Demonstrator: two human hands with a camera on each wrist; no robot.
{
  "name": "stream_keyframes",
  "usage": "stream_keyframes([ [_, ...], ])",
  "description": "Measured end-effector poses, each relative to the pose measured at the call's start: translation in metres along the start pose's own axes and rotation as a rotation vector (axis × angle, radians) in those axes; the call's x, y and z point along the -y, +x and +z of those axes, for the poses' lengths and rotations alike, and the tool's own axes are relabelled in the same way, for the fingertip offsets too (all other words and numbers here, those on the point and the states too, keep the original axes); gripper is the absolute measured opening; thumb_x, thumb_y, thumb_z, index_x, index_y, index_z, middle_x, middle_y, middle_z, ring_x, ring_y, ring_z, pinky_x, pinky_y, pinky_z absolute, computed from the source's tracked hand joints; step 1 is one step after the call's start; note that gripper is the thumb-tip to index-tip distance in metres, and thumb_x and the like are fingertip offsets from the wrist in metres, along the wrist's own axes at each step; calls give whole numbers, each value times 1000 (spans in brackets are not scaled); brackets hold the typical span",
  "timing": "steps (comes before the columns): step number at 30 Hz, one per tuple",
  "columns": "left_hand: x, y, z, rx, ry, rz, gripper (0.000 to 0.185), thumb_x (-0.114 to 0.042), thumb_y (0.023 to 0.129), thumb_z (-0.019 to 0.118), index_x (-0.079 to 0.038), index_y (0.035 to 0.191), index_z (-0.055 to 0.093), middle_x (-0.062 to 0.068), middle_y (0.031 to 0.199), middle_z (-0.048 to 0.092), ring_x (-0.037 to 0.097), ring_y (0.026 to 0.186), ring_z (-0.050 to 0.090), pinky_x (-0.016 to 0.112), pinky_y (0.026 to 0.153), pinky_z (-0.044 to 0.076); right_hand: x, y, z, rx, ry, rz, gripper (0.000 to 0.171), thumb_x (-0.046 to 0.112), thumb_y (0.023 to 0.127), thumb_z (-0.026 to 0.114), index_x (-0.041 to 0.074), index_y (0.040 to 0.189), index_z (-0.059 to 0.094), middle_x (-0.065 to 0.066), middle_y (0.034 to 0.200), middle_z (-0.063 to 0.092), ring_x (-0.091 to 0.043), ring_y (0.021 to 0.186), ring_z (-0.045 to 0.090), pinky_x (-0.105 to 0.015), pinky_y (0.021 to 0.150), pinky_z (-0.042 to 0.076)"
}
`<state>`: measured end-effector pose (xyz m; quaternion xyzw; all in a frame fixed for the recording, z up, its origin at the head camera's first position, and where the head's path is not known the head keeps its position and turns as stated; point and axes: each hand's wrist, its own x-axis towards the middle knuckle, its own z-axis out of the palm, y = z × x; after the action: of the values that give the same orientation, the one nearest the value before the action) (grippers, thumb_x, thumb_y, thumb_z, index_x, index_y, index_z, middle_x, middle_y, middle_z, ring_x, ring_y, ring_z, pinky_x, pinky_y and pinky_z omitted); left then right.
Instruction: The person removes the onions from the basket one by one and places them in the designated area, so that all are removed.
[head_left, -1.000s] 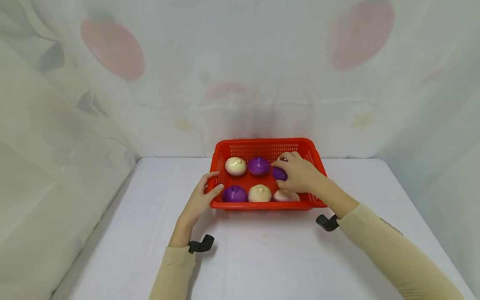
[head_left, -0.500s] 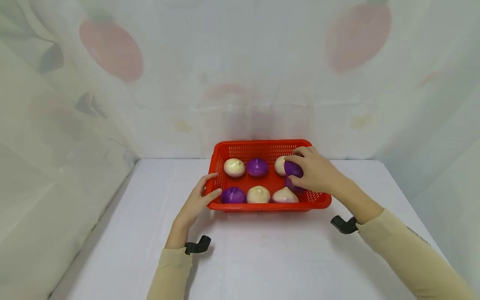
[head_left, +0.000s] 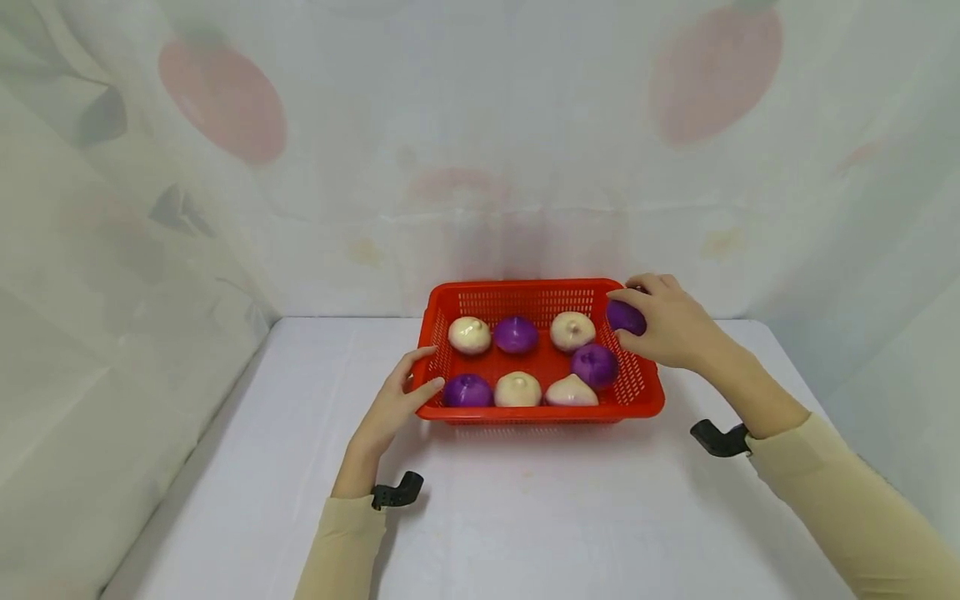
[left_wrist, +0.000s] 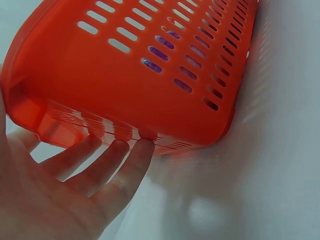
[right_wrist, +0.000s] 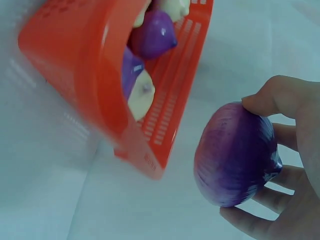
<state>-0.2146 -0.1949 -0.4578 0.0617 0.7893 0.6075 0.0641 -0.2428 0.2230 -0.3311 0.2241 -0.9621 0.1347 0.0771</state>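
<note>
A red slotted basket (head_left: 525,287) stands on the white table and holds several white and purple onions. My right hand (head_left: 633,312) grips a purple onion (head_left: 622,317) in the air just past the basket's far right corner. In the right wrist view that purple onion (right_wrist: 235,155) sits between thumb and curled fingers (right_wrist: 280,95), clear of the basket (right_wrist: 75,60). My left hand (head_left: 427,368) rests on the basket's left wall. Its straight fingers (left_wrist: 117,162) touch the lower edge of the basket (left_wrist: 125,85).
Inside the basket a purple onion (head_left: 594,366) and a white onion (head_left: 572,331) lie nearest the right hand. A patterned cloth backdrop (head_left: 480,150) hangs close behind. Bare white table (head_left: 525,517) lies in front and to the right.
My right hand has lifted the purple onion out of the basket and carried it right, past the rim, uncovering a white and a purple onion. The left hand has stayed put.
</note>
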Motion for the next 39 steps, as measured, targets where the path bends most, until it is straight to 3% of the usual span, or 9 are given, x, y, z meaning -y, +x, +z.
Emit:
stream_keyframes([
  [5, 3, 0, 1, 3, -4, 22, 63, -34, 98, 70, -22, 153, 41, 8, 160, 33, 35, 137, 48, 56, 108, 42, -15, 3, -2, -17, 13, 58, 52, 18, 86, 70, 6, 136, 61, -26, 139, 48, -47, 124, 41, -65, 88, 52],
  [13, -1, -2, 2, 10, -32, 38, 62, -28, 99, 68, -19, 154, 40, 17, 158, 37, 34, 134, 50, 54, 108, 42, -41, 13, 2, -49, 0, 97, 53, 18, 88, 69, 1, 137, 59, -29, 139, 46, -51, 125, 40, -67, 91, 48],
  [23, 2, 0, 3, 7, -27, 64, 65, -36, 97, 70, -19, 153, 42, 15, 156, 39, 33, 132, 52, 53, 105, 45, -75, 11, 25, -56, -28, 139, 52, 20, 88, 70, -1, 134, 58, -33, 134, 48, -54, 120, 42, -69, 91, 46],
  [30, 0, 0, 4, -9, -33, 63, 56, -34, 97, 71, -29, 147, 47, 18, 155, 41, 32, 129, 54, 49, 104, 47, -96, 8, 46, -7, -1, 181, 53, 21, 88, 69, -1, 135, 57, -34, 134, 48, -56, 119, 42, -70, 91, 45],
  [39, 1, -1, 3, -11, -25, 59, 58, -32, 98, 69, -22, 150, 45, 17, 157, 38, 35, 132, 51, 52, 106, 45, -106, 8, 74, 72, 38, 183, 53, 22, 90, 66, -4, 136, 56, -34, 134, 48, -57, 120, 42, -67, 95, 45],
])
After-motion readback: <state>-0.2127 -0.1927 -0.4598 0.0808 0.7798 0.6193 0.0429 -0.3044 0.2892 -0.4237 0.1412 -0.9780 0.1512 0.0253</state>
